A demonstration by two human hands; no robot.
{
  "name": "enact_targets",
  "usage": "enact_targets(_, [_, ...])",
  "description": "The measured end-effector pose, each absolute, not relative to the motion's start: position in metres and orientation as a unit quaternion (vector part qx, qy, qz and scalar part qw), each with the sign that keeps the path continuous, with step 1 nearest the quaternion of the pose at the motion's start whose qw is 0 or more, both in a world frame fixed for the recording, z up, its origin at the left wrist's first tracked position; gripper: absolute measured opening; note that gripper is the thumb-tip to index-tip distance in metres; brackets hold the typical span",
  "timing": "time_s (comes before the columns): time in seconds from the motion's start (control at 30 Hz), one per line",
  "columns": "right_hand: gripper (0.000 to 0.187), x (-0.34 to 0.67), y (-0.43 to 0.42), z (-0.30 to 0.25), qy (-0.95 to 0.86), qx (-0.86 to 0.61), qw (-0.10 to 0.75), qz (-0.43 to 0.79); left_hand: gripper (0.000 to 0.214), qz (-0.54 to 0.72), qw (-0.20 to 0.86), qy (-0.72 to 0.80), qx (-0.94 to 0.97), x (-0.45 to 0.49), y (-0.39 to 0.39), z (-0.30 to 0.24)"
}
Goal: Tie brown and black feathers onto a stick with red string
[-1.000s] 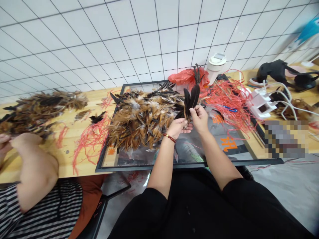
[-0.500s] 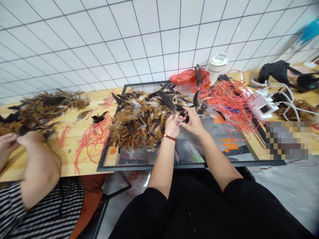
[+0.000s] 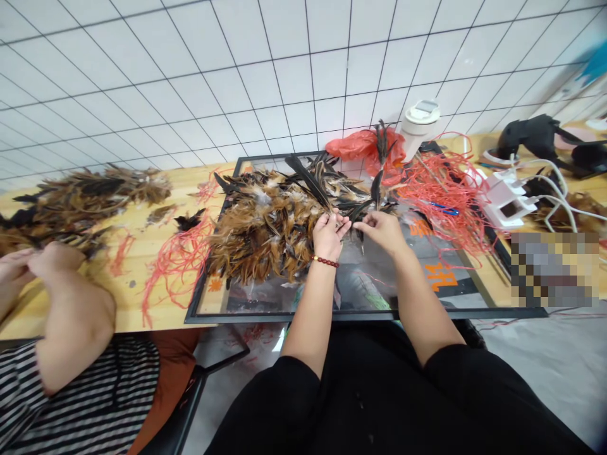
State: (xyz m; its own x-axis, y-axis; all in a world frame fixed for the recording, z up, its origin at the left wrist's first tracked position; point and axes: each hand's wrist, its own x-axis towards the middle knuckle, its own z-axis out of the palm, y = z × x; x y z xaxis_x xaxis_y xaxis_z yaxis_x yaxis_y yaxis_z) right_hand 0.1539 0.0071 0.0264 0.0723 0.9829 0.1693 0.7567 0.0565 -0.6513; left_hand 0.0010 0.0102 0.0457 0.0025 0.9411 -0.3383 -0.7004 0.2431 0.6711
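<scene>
My left hand (image 3: 328, 237), with a dark red bead bracelet at the wrist, is closed around the lower ends of some long dark feathers (image 3: 308, 180). These fan up and to the left from its fingers. My right hand (image 3: 385, 231) is a little to the right, thumb and fingertips pinched together and apart from the left. What lies in that pinch is too small to make out. Left of both hands spreads a heap of brown and black feathers (image 3: 265, 234). An upright dark feather (image 3: 376, 188) shows behind my right hand.
A black-framed glass panel (image 3: 303, 318) lies under the feathers. To the right are tangled red plastic strips (image 3: 439, 183), a blue pen (image 3: 444, 208), a white charger with cables (image 3: 507, 203) and a white container (image 3: 420, 126). At left, a co-worker's hands (image 3: 54, 262) are beside another feather pile (image 3: 95, 189).
My right hand has moved right, away from my left hand, which it was touching or nearly touching. My left hand still holds the dark feathers, now tilted further left. The view has shifted slightly.
</scene>
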Motion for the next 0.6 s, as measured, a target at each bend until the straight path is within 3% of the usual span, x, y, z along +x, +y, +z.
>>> enact_targets(0.07, [0.039, 0.157, 0.005, 0.028, -0.663, -0.701, 0.192, 0.181, 0.008, 0.609, 0.677, 0.389, 0.138, 0.001, 0.011, 0.047])
enact_targets(0.13, [0.033, 0.157, 0.003, 0.029, -0.672, -0.709, 0.126, 0.172, 0.011, 0.622, 0.664, 0.398, 0.119, 0.001, 0.011, 0.049])
enact_targets(0.23, [0.015, 0.155, 0.002, 0.031, -0.689, -0.69, 0.11, 0.192, 0.013, 0.635, 0.649, 0.408, 0.095, 0.0, 0.011, 0.052])
enact_targets(0.33, [0.014, 0.157, 0.0, 0.035, -0.681, -0.696, 0.094, 0.207, 0.012, 0.645, 0.64, 0.409, 0.083, 0.001, 0.011, 0.053])
enact_targets(0.4, [0.014, 0.161, 0.0, 0.037, -0.671, -0.705, 0.127, 0.193, 0.012, 0.648, 0.635, 0.413, 0.078, 0.002, 0.011, 0.053])
enact_targets(0.47, [0.012, 0.164, 0.001, 0.037, -0.666, -0.688, 0.219, 0.187, 0.012, 0.643, 0.637, 0.418, 0.078, 0.003, 0.011, 0.053])
enact_targets(0.6, [0.013, 0.165, 0.008, 0.031, -0.598, -0.577, 0.431, 0.351, 0.012, 0.629, 0.646, 0.424, 0.083, 0.005, 0.012, 0.051])
